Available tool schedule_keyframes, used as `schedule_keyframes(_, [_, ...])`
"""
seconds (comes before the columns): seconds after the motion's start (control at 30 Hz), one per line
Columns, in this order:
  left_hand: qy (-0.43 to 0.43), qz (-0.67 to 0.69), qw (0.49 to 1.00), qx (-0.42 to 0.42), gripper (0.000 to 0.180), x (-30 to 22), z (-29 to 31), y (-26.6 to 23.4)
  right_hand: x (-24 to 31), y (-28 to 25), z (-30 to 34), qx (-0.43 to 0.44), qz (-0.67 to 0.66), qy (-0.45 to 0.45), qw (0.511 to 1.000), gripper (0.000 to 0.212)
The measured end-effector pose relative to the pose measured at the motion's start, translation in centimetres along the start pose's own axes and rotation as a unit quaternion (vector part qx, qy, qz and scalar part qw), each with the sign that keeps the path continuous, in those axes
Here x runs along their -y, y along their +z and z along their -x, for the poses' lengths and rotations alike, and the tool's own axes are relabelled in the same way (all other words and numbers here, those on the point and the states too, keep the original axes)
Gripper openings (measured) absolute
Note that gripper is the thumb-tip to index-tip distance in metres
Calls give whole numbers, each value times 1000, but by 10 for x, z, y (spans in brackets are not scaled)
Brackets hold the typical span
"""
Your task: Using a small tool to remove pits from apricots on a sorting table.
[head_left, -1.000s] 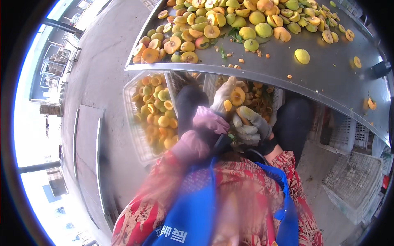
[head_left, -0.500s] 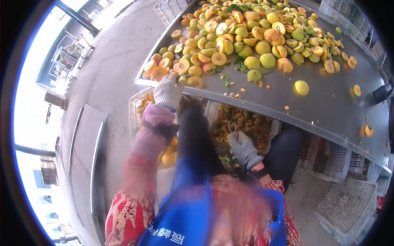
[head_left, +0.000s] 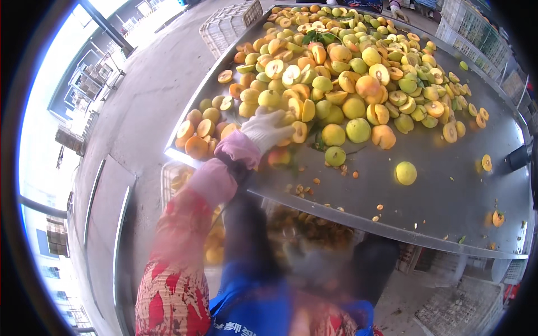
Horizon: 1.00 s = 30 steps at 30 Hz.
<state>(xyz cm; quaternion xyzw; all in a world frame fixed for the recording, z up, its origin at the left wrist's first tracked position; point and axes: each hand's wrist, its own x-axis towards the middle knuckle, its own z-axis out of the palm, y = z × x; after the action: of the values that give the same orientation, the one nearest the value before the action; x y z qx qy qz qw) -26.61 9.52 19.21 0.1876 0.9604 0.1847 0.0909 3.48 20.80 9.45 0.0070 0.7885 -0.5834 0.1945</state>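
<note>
Fruit-heaped metal table point(head_left: 448, 185), concrete floor point(head_left: 145, 106)

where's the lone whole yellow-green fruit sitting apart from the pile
In the head view, the lone fruit sits right of centre on the bare metal table, just off the near right edge of the fruit pile, well right of the gloved left hand.

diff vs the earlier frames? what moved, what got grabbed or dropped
The left hand, in a white glove, went from chest height up and forward onto the near edge of the fruit pile; whether it grips a fruit cannot be told. The right hand dropped below the metal table and is now lost in blur. The pile, the lone yellow fruit and the crates underneath stayed put.
</note>
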Motion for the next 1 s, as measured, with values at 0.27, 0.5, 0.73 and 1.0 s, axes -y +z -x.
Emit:
schedule_keyframes(0.27, [206,-23,978,-3,54,-38,-27,-8,-25,-1,-9,-43,350,-257,900,34])
schedule_keyframes(0.5, [-16,28,999,6,79,-52,-93,38,31,-3,4,-113,-125,-29,985,28])
schedule_keyframes(0.73, [179,-106,971,118,63,-53,-46,21,11,-7,8,-148,22,-123,981,30])
schedule_keyframes(1.0, [304,-286,906,-71,40,-171,-49,77,13,-13,16,-104,23,-126,986,28])
